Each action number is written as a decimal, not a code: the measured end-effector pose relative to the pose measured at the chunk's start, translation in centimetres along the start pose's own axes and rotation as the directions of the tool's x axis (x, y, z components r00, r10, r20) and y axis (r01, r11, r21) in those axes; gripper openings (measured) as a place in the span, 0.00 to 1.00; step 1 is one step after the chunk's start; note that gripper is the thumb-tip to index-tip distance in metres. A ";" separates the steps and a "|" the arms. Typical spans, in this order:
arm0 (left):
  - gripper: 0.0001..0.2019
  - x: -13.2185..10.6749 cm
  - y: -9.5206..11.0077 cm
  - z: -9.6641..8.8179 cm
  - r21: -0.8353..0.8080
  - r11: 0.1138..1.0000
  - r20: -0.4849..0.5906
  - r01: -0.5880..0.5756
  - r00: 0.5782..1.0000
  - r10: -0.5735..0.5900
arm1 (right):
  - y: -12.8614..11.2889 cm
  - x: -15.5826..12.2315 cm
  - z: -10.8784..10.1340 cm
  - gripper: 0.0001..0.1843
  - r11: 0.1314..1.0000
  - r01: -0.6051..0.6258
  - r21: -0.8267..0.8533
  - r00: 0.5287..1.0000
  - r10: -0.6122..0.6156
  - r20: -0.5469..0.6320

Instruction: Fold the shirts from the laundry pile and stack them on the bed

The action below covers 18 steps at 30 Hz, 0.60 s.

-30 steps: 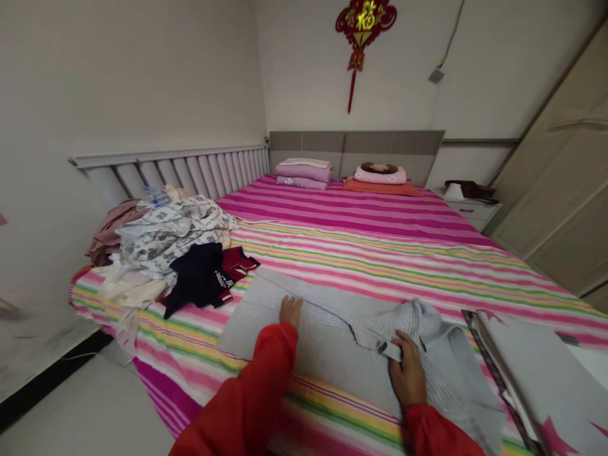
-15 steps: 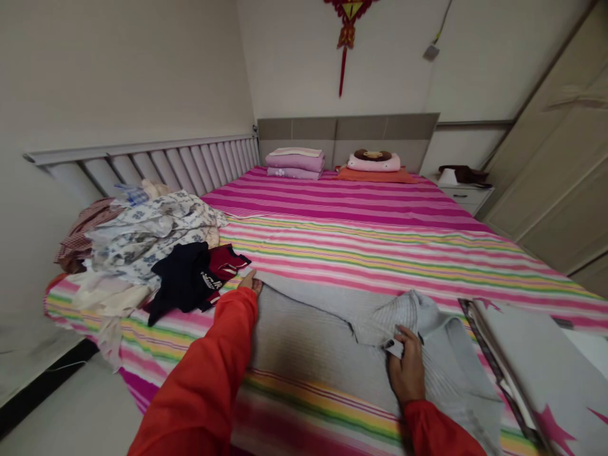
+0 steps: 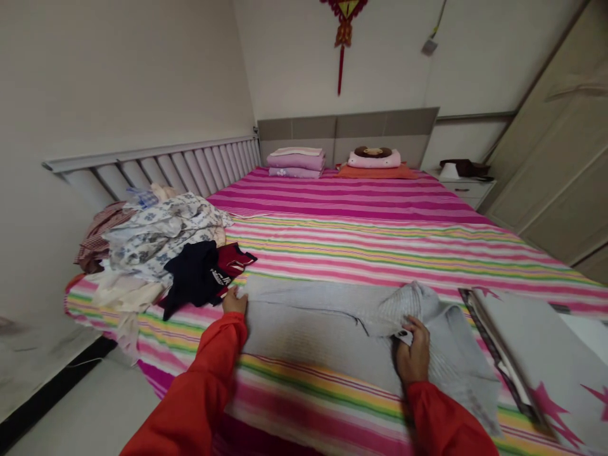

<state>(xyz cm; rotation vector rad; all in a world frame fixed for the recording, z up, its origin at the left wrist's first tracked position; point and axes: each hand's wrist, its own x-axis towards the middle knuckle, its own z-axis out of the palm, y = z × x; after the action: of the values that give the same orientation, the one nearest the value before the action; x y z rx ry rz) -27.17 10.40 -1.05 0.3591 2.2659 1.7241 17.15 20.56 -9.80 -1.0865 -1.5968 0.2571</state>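
A grey ribbed sweater [image 3: 313,329] lies stretched across the near part of the striped bed, its far side folded over lengthwise. My left hand [image 3: 235,302] pinches the sweater's left end. My right hand [image 3: 414,348] grips the bunched collar area, where a small white label shows by the fingers. Right of that hand the rest of the sweater [image 3: 468,354] spreads loosely with creases. Beyond my left hand lies a dark navy and red garment [image 3: 202,272] with white lettering.
A heap of clothes with a floral piece [image 3: 166,234] sits at the left bed edge by the white rail [image 3: 156,152]. A grey folded item with pink stars [image 3: 536,354] lies at right. Folded bedding [image 3: 297,161] and a pink pillow [image 3: 375,161] rest near the headboard [image 3: 304,130].
My left hand has moved left and slightly toward me with the sweater's end, and the fabric lies straighter. My right hand keeps its hold near the collar. The view has shifted slightly.
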 end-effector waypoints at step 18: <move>0.28 -6.0 -3.2 8.7 0.655 0.315 0.590 -0.687 0.726 0.353 | -1.5 -3.1 -2.7 0.08 0.956 -0.287 0.068 0.956 0.290 -0.043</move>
<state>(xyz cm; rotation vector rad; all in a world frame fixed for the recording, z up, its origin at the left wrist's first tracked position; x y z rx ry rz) -18.55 15.19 -5.96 1.6572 2.6762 0.3662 18.54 16.43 -9.91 -1.2680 -1.3723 0.4655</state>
